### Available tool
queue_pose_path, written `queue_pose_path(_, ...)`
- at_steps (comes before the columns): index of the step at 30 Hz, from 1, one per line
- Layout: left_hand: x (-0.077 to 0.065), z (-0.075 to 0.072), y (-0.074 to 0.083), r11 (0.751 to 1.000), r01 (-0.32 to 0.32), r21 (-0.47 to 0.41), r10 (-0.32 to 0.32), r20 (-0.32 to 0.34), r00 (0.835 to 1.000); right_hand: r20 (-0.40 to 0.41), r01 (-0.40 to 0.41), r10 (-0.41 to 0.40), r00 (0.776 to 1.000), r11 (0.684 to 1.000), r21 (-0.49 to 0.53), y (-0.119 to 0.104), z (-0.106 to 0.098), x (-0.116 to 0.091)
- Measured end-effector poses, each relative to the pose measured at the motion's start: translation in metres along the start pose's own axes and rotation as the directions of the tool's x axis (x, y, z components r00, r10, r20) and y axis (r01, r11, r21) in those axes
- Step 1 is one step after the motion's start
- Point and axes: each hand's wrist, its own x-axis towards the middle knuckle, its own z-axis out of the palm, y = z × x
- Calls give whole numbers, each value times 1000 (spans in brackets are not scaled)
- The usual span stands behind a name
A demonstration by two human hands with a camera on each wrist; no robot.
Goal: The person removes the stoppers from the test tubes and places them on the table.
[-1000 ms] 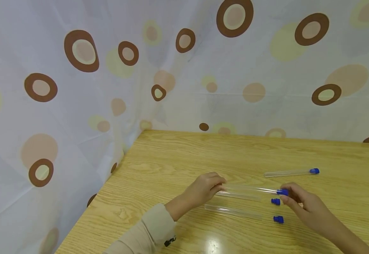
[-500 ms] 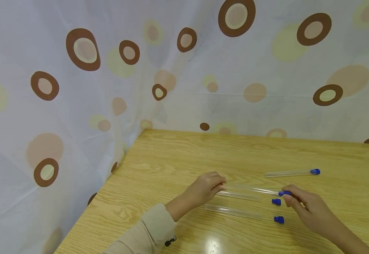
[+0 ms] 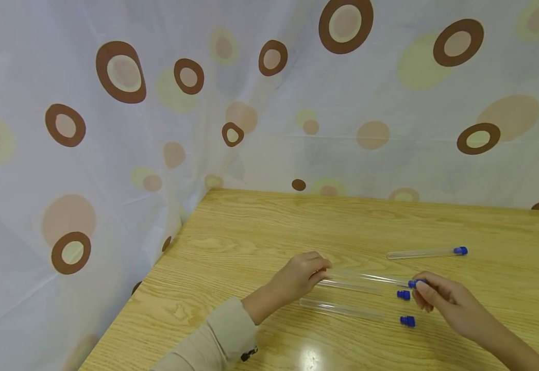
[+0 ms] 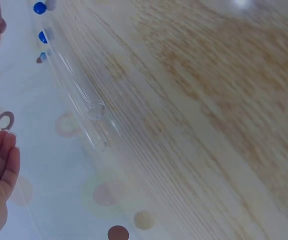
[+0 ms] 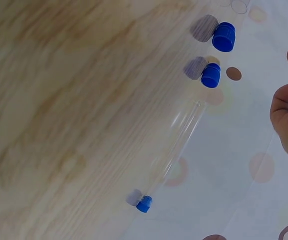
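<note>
In the head view my left hand (image 3: 295, 278) pinches a clear test tube (image 3: 385, 279) near its left end. My right hand (image 3: 450, 304) grips a small blue cap (image 3: 413, 284) at the tube's right end, thumb over part of it. Two more clear tubes (image 3: 350, 286) lie on the table below, the nearer tube (image 3: 341, 308) parallel to the other. To their right sit two loose blue stoppers, one upper cap (image 3: 403, 294) and one lower cap (image 3: 407, 321). In the wrist views both held items are largely hidden by fingers or out of frame.
A capped test tube (image 3: 422, 253) lies farther back on the wooden table (image 3: 251, 232), its blue end to the right. Behind and at the left hangs a pale curtain (image 3: 269, 113) printed with brown and yellow circles.
My right hand has shifted slightly right and down with the cap, and its fingers have changed position around it. The left hand keeps its hold; the loose tubes and caps stay put.
</note>
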Motion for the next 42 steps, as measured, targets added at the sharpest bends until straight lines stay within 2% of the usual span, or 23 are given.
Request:
queue_pose_path(3, 0, 1, -1, 1000, 7, 0, -7, 5, 1000, -75, -34, 22, 997, 985, -170, -4, 5, 0)
queue_pose_path(6, -1, 2, -3, 999, 26, -23, -25, 13, 1000, -159, -39, -21, 987, 930, -365, -9, 10, 1)
queue_pose_path(8, -2, 2, -4, 999, 32, -34, -32, 12, 999, -192, -22, -72, 979, 894, -448, -12, 12, 2)
queue_pose_path(11, -3, 2, -4, 997, 38, -70, -38, 1, 999, -212, 7, -131, 969, 865, -502, -14, 13, 4)
queue_pose_path(16, -4, 2, -4, 994, 35, -101, -39, -31, 999, -214, 4, -145, 966, 835, -550, -15, 15, 6)
queue_pose_path(20, -4, 2, -4, 997, 16, -75, -20, -46, 999, -201, 34, -166, 965, 844, -536, -17, 17, 7)
queue_pose_path(22, -5, 2, -4, 997, 8, -75, -12, -53, 999, -209, 35, -164, 964, 858, -513, -18, 18, 7)
queue_pose_path(26, -6, 1, -3, 995, 5, -96, -11, -62, 998, -226, 11, -140, 964, 870, -493, -20, 19, 8)
queue_pose_path(37, -6, 1, -3, 997, 2, -77, -7, -70, 998, -268, -51, -85, 960, 883, -466, -20, 21, 8)
queue_pose_path(42, -6, 0, -5, 997, 7, -77, -12, -62, 998, -240, -81, -39, 970, 880, -468, -16, 20, 8)
